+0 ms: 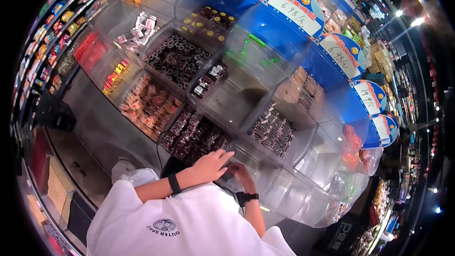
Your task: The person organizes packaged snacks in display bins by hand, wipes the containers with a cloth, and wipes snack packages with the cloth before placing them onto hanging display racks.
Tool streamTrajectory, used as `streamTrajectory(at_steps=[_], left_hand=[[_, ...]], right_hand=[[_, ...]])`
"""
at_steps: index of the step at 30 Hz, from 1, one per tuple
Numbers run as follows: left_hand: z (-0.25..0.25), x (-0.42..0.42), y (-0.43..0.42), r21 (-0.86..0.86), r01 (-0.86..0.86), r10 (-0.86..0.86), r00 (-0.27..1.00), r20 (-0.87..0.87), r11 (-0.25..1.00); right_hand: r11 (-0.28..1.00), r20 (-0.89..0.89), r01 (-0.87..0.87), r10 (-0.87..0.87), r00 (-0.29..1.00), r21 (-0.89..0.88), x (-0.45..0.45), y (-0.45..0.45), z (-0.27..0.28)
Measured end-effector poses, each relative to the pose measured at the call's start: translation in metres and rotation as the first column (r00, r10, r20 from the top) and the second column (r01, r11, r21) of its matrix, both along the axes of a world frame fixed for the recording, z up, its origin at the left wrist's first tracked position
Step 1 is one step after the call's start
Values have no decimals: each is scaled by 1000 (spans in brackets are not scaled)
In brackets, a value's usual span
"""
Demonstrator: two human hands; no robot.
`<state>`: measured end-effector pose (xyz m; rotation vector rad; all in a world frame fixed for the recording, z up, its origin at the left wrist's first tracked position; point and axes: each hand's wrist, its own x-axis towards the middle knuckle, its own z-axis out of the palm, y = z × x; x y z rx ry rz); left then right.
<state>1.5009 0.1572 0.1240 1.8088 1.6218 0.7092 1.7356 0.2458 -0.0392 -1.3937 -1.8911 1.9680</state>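
1. Shop shelves (57,38) with many colourful packets stand at the left side, and bright lamps (417,21) shine at the upper right.
2. Clear bins (289,156) are placed in rows in front of the person, who wears a white shirt (204,223).
3. Blue boards (265,19) rise between the bins; they carry price cards (296,12), several with 6.98 written and one with 19.9.
4. Left hand (213,165), with a black band (174,183) on its wrist, is near the lower edge of the bin of dark red packets (189,135). Its fingers are rather straight and close together, and they point to the right. I cannot tell if it holds something.
5. Right hand (241,173), with a black watch (246,198) on its wrist, is just beside the left one. Its fingers are bent toward the left hand. Its palm is hidden, so what it holds cannot be told.
6. Dark red packets lie in their bin, just beyond the left hand. It is not clear whether any finger touches them.
7. Orange-red packets (147,104) fill the bin to the left of these, and black round pieces (177,59) lie in a bin farther away.
8. Striped packets (272,130) lie in rows to the right, and green sticks (246,47) are in a farther bin.
9. Clear bags (348,187) hang over the right edge.
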Motion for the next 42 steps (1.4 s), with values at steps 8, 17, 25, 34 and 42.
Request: streamTrajectory(at_steps=[8,17,25,34,42], left_hand=[[-19,-20,12,-132,90,-66,983,172,987],[-37,-11,1,126,264,-286,932,221,956],[-18,44,26,237,391,-425,899,108,889],[-26,136,27,-358,290,7,769,639,888],[-36,176,20,-658,512,335,586,738,553]], right_hand=[[914,-305,401,-365,880,64,-48,-33,141],[685,-75,721,-718,692,105,-1,-126,162],[607,-152,761,-749,644,229,65,-120,179],[878,-243,457,-416,876,144,148,-50,214],[970,-294,212,-168,941,122,156,-25,223]])
